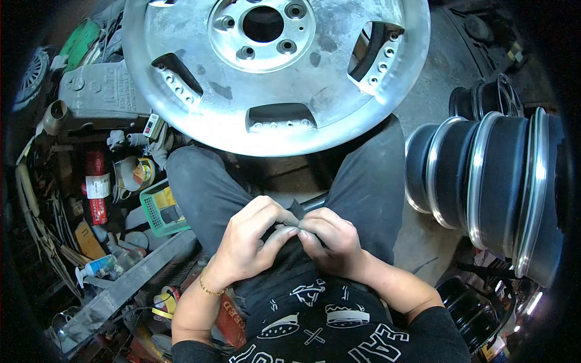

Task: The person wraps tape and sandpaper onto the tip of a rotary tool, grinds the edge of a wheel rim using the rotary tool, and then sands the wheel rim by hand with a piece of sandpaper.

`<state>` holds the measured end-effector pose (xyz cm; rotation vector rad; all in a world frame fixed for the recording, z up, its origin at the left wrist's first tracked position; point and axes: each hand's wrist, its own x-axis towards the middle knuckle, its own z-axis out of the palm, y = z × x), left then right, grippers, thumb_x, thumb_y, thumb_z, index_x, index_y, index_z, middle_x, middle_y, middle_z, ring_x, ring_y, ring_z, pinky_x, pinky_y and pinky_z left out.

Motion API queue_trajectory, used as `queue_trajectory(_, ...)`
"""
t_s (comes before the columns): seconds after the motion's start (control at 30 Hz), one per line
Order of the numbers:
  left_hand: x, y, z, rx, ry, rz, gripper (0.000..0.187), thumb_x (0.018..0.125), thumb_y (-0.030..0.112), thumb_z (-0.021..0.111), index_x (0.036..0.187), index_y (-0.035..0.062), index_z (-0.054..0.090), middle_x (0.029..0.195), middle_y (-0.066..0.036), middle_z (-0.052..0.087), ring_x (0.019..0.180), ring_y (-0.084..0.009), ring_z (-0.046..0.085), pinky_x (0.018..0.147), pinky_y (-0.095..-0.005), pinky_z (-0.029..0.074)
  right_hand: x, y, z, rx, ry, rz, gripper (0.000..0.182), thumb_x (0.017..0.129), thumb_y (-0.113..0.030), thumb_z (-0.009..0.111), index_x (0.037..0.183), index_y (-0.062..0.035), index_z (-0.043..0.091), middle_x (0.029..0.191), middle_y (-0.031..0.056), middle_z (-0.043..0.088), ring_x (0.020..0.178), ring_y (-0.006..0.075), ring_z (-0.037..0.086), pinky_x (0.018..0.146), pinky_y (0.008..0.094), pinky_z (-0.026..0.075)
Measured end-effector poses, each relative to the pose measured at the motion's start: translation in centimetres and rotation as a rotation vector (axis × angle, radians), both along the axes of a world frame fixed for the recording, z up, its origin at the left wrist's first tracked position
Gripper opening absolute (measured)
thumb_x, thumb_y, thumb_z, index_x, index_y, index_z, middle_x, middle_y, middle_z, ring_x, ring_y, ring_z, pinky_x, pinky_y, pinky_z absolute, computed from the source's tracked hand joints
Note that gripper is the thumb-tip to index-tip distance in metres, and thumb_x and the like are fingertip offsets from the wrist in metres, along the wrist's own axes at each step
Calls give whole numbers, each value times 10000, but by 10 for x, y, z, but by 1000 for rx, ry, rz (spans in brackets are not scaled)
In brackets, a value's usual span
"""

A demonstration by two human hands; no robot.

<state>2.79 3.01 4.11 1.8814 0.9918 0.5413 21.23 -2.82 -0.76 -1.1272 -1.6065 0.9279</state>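
Observation:
My left hand [257, 237] and my right hand [331, 237] meet in front of my lap, thumbs and fingertips pinched together. Between them they hold a small dark grey piece [295, 213], thin and folded-looking, mostly covered by the fingers. A gold-coloured bracelet [212, 287] circles my left wrist. Beyond my knees, a large silver wheel rim [218, 130] faces me, with slots around its face and a round centre hole. Neither hand touches the rim.
Several wheel rims [499, 181] lie in a row at the right. On the left are a green basket [158, 221], a red cylinder [98, 202], a spray bottle [101, 266], a tape roll [144, 172] and a long metal beam [130, 287].

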Motion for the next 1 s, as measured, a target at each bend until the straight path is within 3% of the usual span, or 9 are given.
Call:
queue_trajectory(0.27,-1,1,1,14,31,13,129,758,17,726,856,-6,646,813,-130,630,761,-285,618,694,-350,491,1,4,4,-8,10,-4,201,760,-18,734,932,21,637,851,166,640,758,294,658,665,346,545)
queue_trajectory(0.33,-3,2,0,7,22,-19,158,772,1,711,900,6,618,827,-147,574,775,-330,582,692,-384,475,0,3,6,-13,12,-13,206,752,-12,739,929,15,637,846,162,639,760,293,656,667,346,543)
queue_trajectory(0.5,-2,2,0,7,23,-23,152,773,9,713,885,7,610,822,-147,568,771,-334,577,688,-385,474,-3,-1,-5,19,-1,-40,216,732,12,743,918,3,634,832,148,636,746,288,654,656,343,545)
queue_trajectory(0.57,-2,1,0,13,25,-17,152,773,14,715,879,7,607,820,-147,566,768,-336,576,686,-385,473,-1,-1,-6,34,-23,-3,215,773,14,712,967,12,619,886,165,631,771,313,655,670,368,558)
queue_trajectory(0.77,1,0,-4,56,30,-13,172,761,28,736,862,8,598,808,-143,562,759,-334,573,673,-388,473,-3,-1,-4,73,-44,-14,159,776,47,667,927,27,621,841,160,639,732,295,658,647,356,560)
queue_trajectory(1.0,3,1,-6,24,-26,27,157,761,19,744,882,5,645,840,-135,638,782,-292,629,703,-356,500,1,1,-3,57,-80,0,138,817,27,631,952,36,605,874,163,620,770,317,653,680,376,565)
